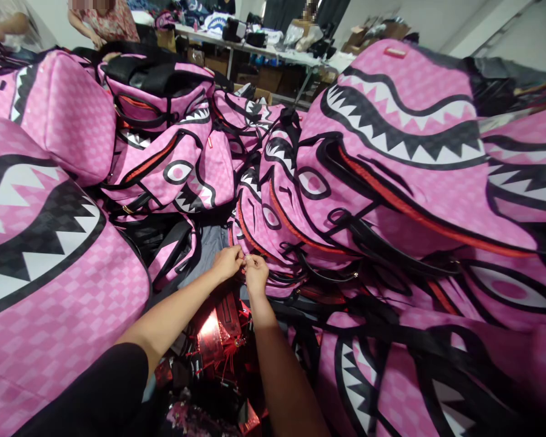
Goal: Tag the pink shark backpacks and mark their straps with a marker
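Observation:
My left hand (228,263) and my right hand (256,274) meet in the middle of the view, fingertips pinched close together. Whatever lies between the fingers is too small to make out. Both are at the near edge of a stack of pink checkered bags (279,227) with red zipper trim, black edging and printed eyes and shark teeth. Beneath my forearms lies a heap of shiny red tags (213,334) with thin strings.
A large pink bag (73,285) fills the left side. More shark-print bags (391,79) are piled high on the right. Behind them stands a white table (273,50) with cloth and boxes. A person in a patterned top (113,21) is at the back left.

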Demonstrator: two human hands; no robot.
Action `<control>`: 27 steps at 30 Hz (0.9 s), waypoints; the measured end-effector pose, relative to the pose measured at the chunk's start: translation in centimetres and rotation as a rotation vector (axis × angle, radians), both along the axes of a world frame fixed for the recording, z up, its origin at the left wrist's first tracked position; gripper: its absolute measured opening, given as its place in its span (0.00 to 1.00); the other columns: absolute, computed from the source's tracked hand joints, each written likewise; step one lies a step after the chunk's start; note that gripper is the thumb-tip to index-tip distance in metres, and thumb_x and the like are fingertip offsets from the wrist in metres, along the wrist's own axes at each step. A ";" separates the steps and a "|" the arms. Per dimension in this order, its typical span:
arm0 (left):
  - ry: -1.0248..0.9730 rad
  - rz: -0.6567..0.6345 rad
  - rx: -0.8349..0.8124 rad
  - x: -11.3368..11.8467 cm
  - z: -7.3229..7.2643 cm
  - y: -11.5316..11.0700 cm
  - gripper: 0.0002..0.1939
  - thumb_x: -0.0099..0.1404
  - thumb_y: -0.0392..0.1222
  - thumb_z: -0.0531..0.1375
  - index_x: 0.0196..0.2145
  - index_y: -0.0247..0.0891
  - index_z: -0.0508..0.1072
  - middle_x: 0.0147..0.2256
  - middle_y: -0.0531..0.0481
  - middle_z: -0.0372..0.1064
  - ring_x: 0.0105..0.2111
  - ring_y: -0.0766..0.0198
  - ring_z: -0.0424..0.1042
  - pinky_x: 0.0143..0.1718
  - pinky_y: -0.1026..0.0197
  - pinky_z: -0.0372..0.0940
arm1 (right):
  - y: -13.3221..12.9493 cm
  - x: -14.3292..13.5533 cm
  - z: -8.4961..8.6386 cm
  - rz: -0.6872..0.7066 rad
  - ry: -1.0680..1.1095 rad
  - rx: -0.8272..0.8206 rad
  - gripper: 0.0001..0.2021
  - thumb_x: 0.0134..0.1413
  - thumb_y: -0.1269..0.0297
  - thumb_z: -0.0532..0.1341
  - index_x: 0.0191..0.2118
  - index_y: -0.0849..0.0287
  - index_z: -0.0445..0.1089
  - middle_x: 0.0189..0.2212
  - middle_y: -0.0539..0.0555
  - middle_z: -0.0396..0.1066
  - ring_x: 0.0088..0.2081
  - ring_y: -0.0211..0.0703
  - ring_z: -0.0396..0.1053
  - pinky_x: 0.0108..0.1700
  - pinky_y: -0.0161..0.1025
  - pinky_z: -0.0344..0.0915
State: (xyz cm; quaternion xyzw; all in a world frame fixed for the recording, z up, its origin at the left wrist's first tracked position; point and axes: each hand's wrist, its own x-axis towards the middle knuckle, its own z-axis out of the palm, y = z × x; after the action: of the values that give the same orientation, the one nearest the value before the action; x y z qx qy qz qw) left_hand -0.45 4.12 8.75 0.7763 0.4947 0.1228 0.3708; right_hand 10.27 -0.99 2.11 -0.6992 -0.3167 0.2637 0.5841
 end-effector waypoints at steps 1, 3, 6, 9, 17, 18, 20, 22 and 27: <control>0.003 -0.008 0.002 0.1 0.1 -0.1 0.09 0.62 0.37 0.58 0.40 0.40 0.75 0.36 0.49 0.76 0.36 0.62 0.73 0.38 0.64 0.63 | 0.0 0.0 0.0 -0.008 0.001 -0.003 0.15 0.51 0.50 0.58 0.30 0.59 0.69 0.20 0.48 0.67 0.23 0.39 0.62 0.28 0.36 0.61; 0.006 -0.046 -0.001 0.1 0.2 -0.1 0.08 0.63 0.37 0.58 0.39 0.41 0.76 0.36 0.49 0.76 0.37 0.61 0.74 0.38 0.64 0.63 | -0.1 0.0 0.1 -0.023 -0.001 -0.007 0.15 0.50 0.50 0.59 0.29 0.59 0.69 0.21 0.49 0.67 0.24 0.40 0.63 0.30 0.37 0.61; 0.017 -0.076 0.003 0.1 0.2 -0.1 0.08 0.64 0.37 0.57 0.36 0.42 0.77 0.35 0.49 0.77 0.38 0.61 0.74 0.39 0.64 0.63 | -0.1 -0.1 0.1 -0.038 -0.003 -0.011 0.14 0.50 0.51 0.59 0.28 0.58 0.69 0.22 0.50 0.68 0.26 0.41 0.64 0.32 0.38 0.62; 0.038 -0.043 0.018 0.1 0.1 -0.1 0.08 0.63 0.36 0.57 0.38 0.41 0.76 0.37 0.48 0.77 0.39 0.60 0.74 0.41 0.62 0.64 | -0.1 -0.3 0.1 -0.045 -0.006 -0.017 0.14 0.50 0.51 0.59 0.28 0.58 0.69 0.23 0.50 0.69 0.27 0.42 0.65 0.33 0.38 0.62; 0.037 -0.049 0.033 0.0 0.3 -0.1 0.07 0.63 0.37 0.58 0.37 0.41 0.75 0.36 0.50 0.77 0.38 0.62 0.74 0.39 0.64 0.63 | -0.1 -0.4 -0.1 -0.048 -0.027 -0.024 0.14 0.50 0.52 0.58 0.29 0.59 0.69 0.24 0.51 0.70 0.27 0.42 0.65 0.33 0.38 0.62; 0.037 -0.043 0.037 0.0 0.3 0.0 0.07 0.63 0.37 0.58 0.38 0.41 0.75 0.36 0.50 0.77 0.38 0.62 0.74 0.39 0.64 0.63 | -0.1 -0.4 -0.1 -0.050 -0.030 -0.025 0.14 0.50 0.52 0.58 0.29 0.59 0.69 0.24 0.51 0.70 0.28 0.42 0.65 0.33 0.38 0.62; 0.033 -0.052 0.035 0.1 0.1 0.0 0.07 0.63 0.36 0.58 0.39 0.42 0.75 0.36 0.51 0.77 0.38 0.63 0.74 0.38 0.65 0.63 | -0.1 -0.4 -0.1 -0.053 -0.035 -0.025 0.14 0.51 0.52 0.58 0.29 0.59 0.69 0.24 0.51 0.70 0.28 0.42 0.65 0.33 0.38 0.62; 0.032 -0.065 0.035 0.1 -0.1 0.1 0.07 0.63 0.36 0.57 0.38 0.42 0.75 0.36 0.51 0.77 0.38 0.63 0.74 0.37 0.65 0.63 | -0.2 -0.5 -0.1 -0.054 -0.041 -0.025 0.14 0.51 0.52 0.58 0.29 0.58 0.69 0.24 0.51 0.70 0.28 0.42 0.65 0.33 0.38 0.62; 0.035 -0.064 0.049 0.1 -0.3 0.2 0.08 0.62 0.36 0.58 0.38 0.41 0.75 0.36 0.50 0.76 0.38 0.62 0.74 0.38 0.64 0.63 | -0.2 -0.6 -0.1 -0.051 -0.057 -0.021 0.14 0.52 0.52 0.57 0.29 0.58 0.68 0.24 0.50 0.69 0.28 0.42 0.65 0.33 0.38 0.62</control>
State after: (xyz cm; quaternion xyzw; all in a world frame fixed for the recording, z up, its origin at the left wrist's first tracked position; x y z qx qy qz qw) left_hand -0.36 4.33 8.43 0.8026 0.4729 0.1092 0.3467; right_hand 9.66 -1.24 2.04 -0.7203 -0.3126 0.2320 0.5742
